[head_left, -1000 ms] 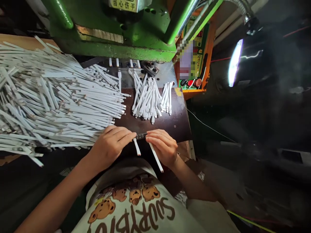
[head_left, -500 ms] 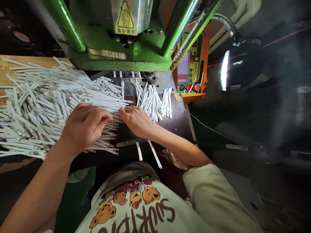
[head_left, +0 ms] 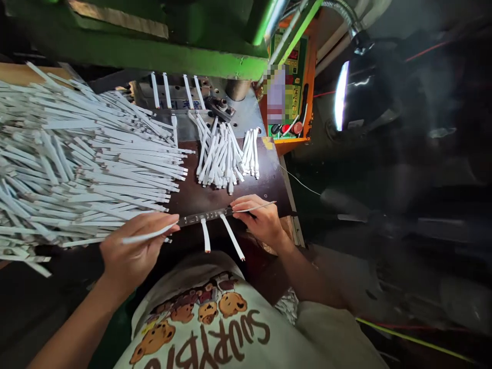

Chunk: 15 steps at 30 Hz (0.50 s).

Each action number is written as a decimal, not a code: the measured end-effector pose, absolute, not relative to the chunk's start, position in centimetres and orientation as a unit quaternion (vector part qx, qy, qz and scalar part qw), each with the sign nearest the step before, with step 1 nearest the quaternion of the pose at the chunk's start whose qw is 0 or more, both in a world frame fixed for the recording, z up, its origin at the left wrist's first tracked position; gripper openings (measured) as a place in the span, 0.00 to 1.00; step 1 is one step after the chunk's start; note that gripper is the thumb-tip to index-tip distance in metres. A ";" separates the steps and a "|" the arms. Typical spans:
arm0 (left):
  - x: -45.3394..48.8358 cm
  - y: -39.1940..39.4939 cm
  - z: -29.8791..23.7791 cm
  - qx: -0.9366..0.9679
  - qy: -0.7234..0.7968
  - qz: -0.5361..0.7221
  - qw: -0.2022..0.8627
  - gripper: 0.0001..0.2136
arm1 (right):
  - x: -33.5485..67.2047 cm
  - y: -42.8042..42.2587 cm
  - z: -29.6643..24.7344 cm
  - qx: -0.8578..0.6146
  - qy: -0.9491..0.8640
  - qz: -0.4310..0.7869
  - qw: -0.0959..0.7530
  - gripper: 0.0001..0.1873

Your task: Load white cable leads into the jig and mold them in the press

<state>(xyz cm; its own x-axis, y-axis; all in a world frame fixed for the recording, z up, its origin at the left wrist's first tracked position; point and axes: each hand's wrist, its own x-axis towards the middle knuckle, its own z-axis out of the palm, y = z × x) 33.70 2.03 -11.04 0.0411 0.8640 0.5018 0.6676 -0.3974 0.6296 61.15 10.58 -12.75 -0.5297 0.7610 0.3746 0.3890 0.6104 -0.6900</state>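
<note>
My left hand (head_left: 132,248) is closed on a short white flat cable (head_left: 150,233), close to the left end of a dark slotted bar (head_left: 191,219). Another white flat cable (head_left: 257,207) is pinched in my right hand (head_left: 262,223), at the bar's right end. My fingers cover both ends of the bar, so I cannot tell whether these cables touch its slots. From the bar's middle, two more cables, one on the left (head_left: 206,237) and one on the right (head_left: 233,238), stick out toward my body.
A big heap of white cables (head_left: 92,169) spreads over the table's left side. A smaller bunch (head_left: 223,156) lies beyond the bar. Several cables sit in the metal fixture (head_left: 184,123) under the green press (head_left: 154,56). An orange control box (head_left: 303,92) and a lamp (head_left: 361,97) stand at right.
Both hands have moved from the heap's right edge back to the bar, spreading apart to its two ends. Each now visibly holds a cable. The camera view has shifted.
</note>
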 end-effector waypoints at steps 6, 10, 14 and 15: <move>35.6 2.3 -12.2 0.784 0.523 0.323 0.081 0.07 | 60.5 10.2 -12.8 -0.317 -0.867 0.192 0.333 0.03; 35.8 2.6 -12.2 0.819 0.498 0.285 0.026 0.07 | 60.3 10.2 -12.9 -0.294 -0.885 0.176 0.316 0.04; 36.4 2.4 -12.2 0.817 0.496 0.294 -0.019 0.07 | 60.6 10.4 -12.0 -0.297 -0.893 0.183 0.283 0.06; 36.5 2.3 -12.1 0.816 0.498 0.292 -0.014 0.06 | 60.8 10.9 -11.4 -0.287 -0.903 0.196 0.254 0.06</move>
<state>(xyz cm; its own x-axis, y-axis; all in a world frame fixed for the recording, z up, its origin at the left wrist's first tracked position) 36.47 2.28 -12.10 0.3336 0.8044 0.4916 0.8213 -0.5040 0.2674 60.78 10.90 -11.44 -0.7067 0.6174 0.3456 0.4186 0.7586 -0.4994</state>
